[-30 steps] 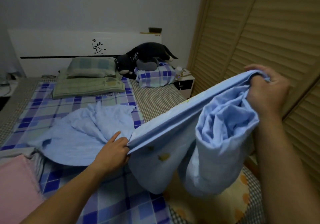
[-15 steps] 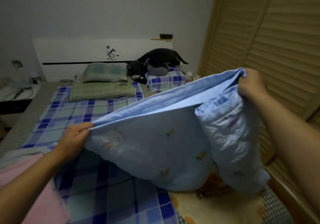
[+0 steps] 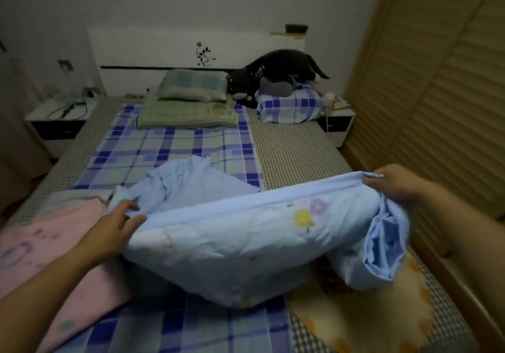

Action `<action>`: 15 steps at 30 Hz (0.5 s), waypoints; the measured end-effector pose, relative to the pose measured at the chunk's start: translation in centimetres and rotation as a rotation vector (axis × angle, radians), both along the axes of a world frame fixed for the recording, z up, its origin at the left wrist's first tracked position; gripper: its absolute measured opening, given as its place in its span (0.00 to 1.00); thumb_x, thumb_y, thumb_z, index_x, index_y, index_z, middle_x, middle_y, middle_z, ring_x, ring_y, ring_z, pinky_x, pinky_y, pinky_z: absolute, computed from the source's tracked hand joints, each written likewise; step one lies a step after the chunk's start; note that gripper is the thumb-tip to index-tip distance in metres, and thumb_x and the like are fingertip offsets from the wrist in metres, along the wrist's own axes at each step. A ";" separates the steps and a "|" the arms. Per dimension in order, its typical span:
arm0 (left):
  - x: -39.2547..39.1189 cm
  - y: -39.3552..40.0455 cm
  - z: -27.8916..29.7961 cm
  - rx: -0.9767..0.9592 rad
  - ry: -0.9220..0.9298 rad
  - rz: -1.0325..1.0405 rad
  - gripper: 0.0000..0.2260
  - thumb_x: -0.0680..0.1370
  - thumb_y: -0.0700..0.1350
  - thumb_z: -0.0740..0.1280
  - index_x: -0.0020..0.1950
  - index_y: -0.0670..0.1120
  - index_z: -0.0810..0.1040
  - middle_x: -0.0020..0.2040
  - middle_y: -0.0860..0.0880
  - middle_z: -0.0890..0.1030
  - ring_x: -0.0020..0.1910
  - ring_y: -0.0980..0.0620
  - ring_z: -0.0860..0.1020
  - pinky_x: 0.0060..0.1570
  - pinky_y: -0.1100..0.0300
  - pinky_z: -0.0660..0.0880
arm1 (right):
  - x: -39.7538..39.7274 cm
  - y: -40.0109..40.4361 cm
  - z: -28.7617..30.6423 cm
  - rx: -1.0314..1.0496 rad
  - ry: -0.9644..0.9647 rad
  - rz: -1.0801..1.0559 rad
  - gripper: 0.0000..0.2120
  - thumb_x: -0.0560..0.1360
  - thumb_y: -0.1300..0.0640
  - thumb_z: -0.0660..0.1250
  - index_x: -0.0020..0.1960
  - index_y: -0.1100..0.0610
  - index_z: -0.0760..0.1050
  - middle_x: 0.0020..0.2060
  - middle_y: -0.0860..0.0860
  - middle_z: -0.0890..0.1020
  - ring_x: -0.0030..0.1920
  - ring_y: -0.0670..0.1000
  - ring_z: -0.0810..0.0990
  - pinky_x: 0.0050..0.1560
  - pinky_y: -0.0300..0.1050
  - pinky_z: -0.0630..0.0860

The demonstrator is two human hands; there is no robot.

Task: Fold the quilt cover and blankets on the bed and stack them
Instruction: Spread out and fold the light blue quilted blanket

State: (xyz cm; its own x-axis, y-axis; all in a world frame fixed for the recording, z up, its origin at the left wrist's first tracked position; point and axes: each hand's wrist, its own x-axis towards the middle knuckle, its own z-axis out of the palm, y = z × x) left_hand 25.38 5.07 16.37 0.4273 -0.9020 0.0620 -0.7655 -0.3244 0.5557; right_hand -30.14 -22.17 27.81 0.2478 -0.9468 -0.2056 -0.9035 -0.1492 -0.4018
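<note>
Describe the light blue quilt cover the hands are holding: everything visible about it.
The light blue quilt cover looks like soft, thin, wrinkled cloth, printed with small flowers, one yellow and one purple, near its top edge. It is folded along a straight, taut edge stretched between the left hand and the right hand, each pinching one end. Below that edge it sags in a rounded belly toward the checked bedsheet. Its right end hangs bunched and open, showing layers inside. Behind the left grip, loose blue cloth lies crumpled on the bed.

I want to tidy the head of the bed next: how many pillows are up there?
2. A green checked pillow lies on a folded green blanket near the headboard's middle; a blue plaid pillow sits to its right, under the black plush toy. Others may be hidden.
</note>
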 end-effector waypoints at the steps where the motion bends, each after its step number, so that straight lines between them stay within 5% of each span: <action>1: -1.5 0.8 -1.6 0.030 -0.070 -0.087 0.07 0.79 0.54 0.67 0.53 0.55 0.72 0.42 0.49 0.81 0.43 0.45 0.79 0.45 0.52 0.73 | -0.3 1.0 -3.4 -0.206 0.145 -0.005 0.14 0.76 0.44 0.66 0.46 0.55 0.81 0.44 0.58 0.85 0.48 0.61 0.83 0.46 0.50 0.77; 3: -4.7 3.3 -5.2 0.240 -0.243 -0.309 0.10 0.80 0.61 0.62 0.53 0.56 0.70 0.45 0.52 0.82 0.46 0.47 0.81 0.44 0.54 0.73 | -0.6 5.0 -10.1 -0.293 0.326 0.105 0.07 0.78 0.51 0.63 0.49 0.52 0.79 0.46 0.56 0.84 0.49 0.60 0.82 0.46 0.49 0.76; 5: -6.9 7.7 -10.2 0.497 -0.289 -0.563 0.20 0.78 0.69 0.55 0.55 0.55 0.67 0.47 0.51 0.82 0.46 0.47 0.81 0.43 0.54 0.74 | -2.3 10.4 -17.4 0.192 0.541 0.273 0.04 0.78 0.51 0.63 0.45 0.48 0.76 0.47 0.52 0.81 0.54 0.57 0.81 0.49 0.46 0.74; 7: -8.3 12.9 -15.1 0.643 -0.359 -0.670 0.24 0.75 0.72 0.57 0.60 0.55 0.65 0.46 0.50 0.83 0.44 0.46 0.83 0.40 0.54 0.78 | -7.0 14.0 -23.3 0.363 0.746 0.237 0.10 0.70 0.42 0.64 0.47 0.46 0.75 0.46 0.50 0.79 0.57 0.54 0.80 0.50 0.44 0.73; 9: -9.7 16.8 -17.6 0.831 -0.370 -0.686 0.31 0.75 0.69 0.60 0.70 0.53 0.61 0.54 0.50 0.83 0.53 0.48 0.82 0.47 0.58 0.77 | -11.5 17.6 -29.4 0.616 0.707 0.257 0.20 0.68 0.39 0.60 0.53 0.47 0.76 0.43 0.48 0.78 0.56 0.51 0.81 0.48 0.40 0.73; 11: -10.7 19.4 -18.8 0.940 -0.332 -0.701 0.27 0.75 0.66 0.61 0.70 0.55 0.62 0.62 0.49 0.80 0.60 0.50 0.79 0.52 0.59 0.73 | -12.3 20.1 -30.5 0.613 0.708 0.406 0.20 0.77 0.43 0.56 0.65 0.48 0.75 0.49 0.47 0.79 0.56 0.50 0.79 0.49 0.39 0.70; 13: -9.7 20.7 -19.3 1.071 -0.384 -0.822 0.18 0.67 0.61 0.70 0.54 0.58 0.75 0.48 0.51 0.84 0.46 0.55 0.83 0.42 0.59 0.75 | -13.3 20.9 -32.8 0.748 0.650 0.464 0.20 0.79 0.35 0.56 0.60 0.47 0.76 0.49 0.49 0.79 0.52 0.49 0.79 0.49 0.39 0.70; 14: -8.1 21.2 -19.8 1.229 -0.278 -0.694 0.17 0.59 0.56 0.74 0.45 0.58 0.76 0.36 0.51 0.82 0.33 0.55 0.82 0.32 0.58 0.74 | -12.6 20.5 -33.4 0.758 0.601 0.495 0.28 0.72 0.24 0.56 0.53 0.45 0.76 0.47 0.50 0.79 0.53 0.49 0.80 0.51 0.39 0.71; 15: -5.9 20.9 -21.9 1.128 -0.188 -0.595 0.17 0.54 0.53 0.74 0.41 0.57 0.76 0.28 0.51 0.79 0.25 0.53 0.78 0.28 0.56 0.73 | -11.8 19.5 -33.0 0.793 0.596 0.559 0.34 0.63 0.16 0.54 0.48 0.44 0.75 0.46 0.51 0.78 0.57 0.50 0.79 0.54 0.40 0.71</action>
State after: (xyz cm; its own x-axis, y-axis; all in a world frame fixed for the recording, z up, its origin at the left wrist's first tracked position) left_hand 19.52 25.99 -5.48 0.0113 -0.5423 -0.8401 -0.9898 -0.1251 0.0674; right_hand -41.94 -2.62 -5.16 0.2570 -0.2850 -0.9235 -0.8688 -0.4866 -0.0916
